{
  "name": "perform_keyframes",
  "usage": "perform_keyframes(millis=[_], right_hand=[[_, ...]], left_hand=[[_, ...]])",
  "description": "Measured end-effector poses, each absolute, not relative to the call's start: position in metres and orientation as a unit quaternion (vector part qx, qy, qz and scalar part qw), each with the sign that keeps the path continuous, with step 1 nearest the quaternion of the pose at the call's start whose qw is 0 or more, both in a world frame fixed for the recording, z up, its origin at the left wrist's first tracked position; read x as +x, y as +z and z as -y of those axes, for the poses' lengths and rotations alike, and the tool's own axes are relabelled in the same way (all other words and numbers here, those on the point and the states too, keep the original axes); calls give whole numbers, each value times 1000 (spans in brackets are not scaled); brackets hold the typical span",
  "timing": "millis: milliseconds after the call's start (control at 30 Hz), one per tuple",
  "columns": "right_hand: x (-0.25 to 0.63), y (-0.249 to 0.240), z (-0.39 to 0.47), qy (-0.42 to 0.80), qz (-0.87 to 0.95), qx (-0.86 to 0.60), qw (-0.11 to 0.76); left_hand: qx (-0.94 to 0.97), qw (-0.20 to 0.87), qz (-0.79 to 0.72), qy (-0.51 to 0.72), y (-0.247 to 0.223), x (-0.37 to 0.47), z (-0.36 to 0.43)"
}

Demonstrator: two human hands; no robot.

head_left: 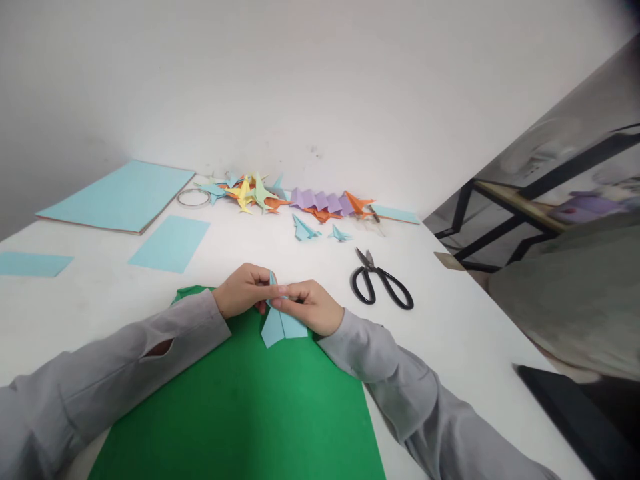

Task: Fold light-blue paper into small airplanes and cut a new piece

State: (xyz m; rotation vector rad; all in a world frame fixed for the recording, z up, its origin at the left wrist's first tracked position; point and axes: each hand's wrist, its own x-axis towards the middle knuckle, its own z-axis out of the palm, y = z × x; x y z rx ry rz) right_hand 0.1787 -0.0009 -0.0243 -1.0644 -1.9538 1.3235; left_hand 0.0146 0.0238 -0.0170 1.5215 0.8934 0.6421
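Observation:
A folded light-blue paper piece (283, 325) is pinched between both hands above a green sheet (240, 400). Its narrow tip points away from me and its wider end spreads toward me. My left hand (246, 289) is closed on the upper left side of the paper, thumb reaching across it. My right hand (315, 305) grips it from the right, thumb and forefinger meeting the left thumb at the middle. The fingers hide part of the folds.
Black-handled scissors (383, 279) lie to the right. Folded paper figures (260, 193) line the wall, with two small blue ones (305, 229) nearer. Blue sheets (170, 243) and a blue stack (123, 195) lie left. A black object (570, 413) is at the right edge.

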Motion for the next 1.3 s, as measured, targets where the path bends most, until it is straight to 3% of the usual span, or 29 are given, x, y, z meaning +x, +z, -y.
perform_keyframes(millis=[967, 1300], right_hand=[[177, -32, -1, 496, 717, -384, 303], [177, -30, 1, 466, 741, -388, 288]], left_hand=[[598, 610, -395, 338, -18, 16, -20], [666, 546, -409, 301, -18, 17, -21]])
